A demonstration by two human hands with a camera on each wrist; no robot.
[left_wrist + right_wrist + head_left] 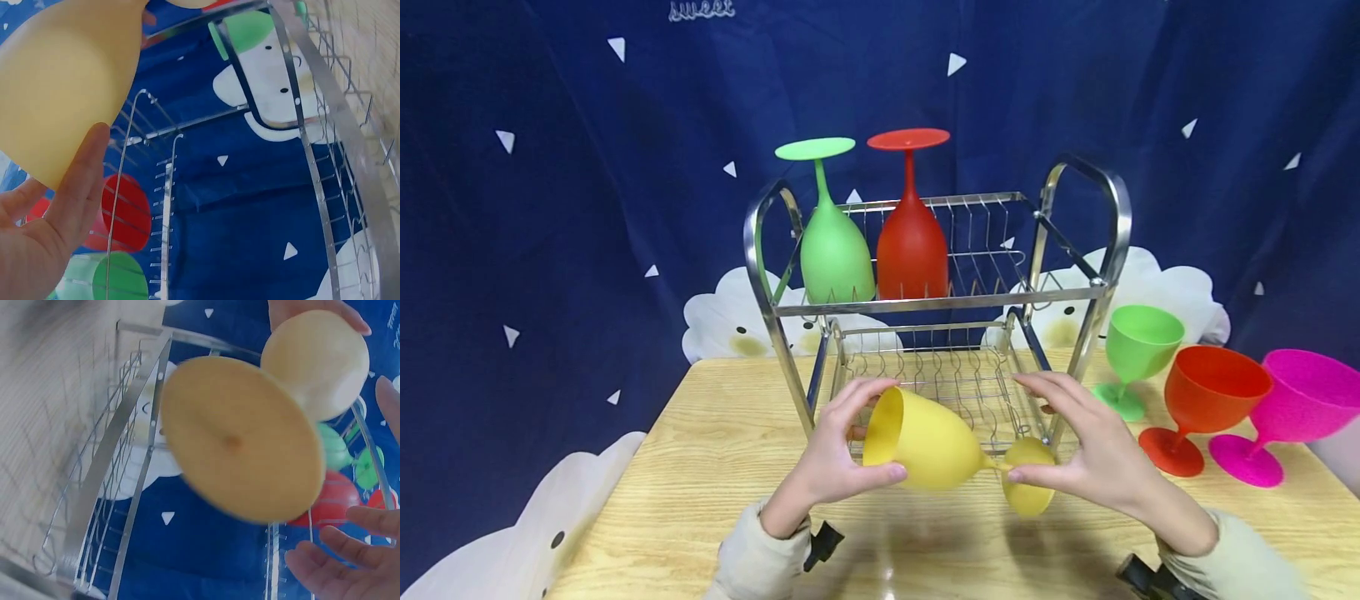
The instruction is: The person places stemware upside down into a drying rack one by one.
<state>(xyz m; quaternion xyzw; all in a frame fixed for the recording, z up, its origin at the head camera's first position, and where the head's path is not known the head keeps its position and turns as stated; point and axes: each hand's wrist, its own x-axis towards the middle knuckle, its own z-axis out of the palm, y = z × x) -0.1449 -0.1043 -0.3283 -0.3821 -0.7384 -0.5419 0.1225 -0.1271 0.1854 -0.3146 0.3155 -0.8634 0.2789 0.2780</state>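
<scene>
A yellow plastic goblet (931,442) lies tilted on its side in the air, its mouth toward the left and its round foot (240,440) toward the right. My left hand (844,450) grips the bowl near the rim, thumb in front and fingers behind; the bowl (72,81) fills the upper left of the left wrist view. Beside the foot is my right hand (1093,446), its fingers spread apart. In the right wrist view those fingers (350,550) stand clear of the goblet.
A two-tier metal dish rack (940,305) stands behind the hands. Upside down on its top tier are a green goblet (837,258) and a red goblet (913,250). Upright on the table (685,483) at right are green (1138,350), orange-red (1213,392) and pink goblets (1303,400).
</scene>
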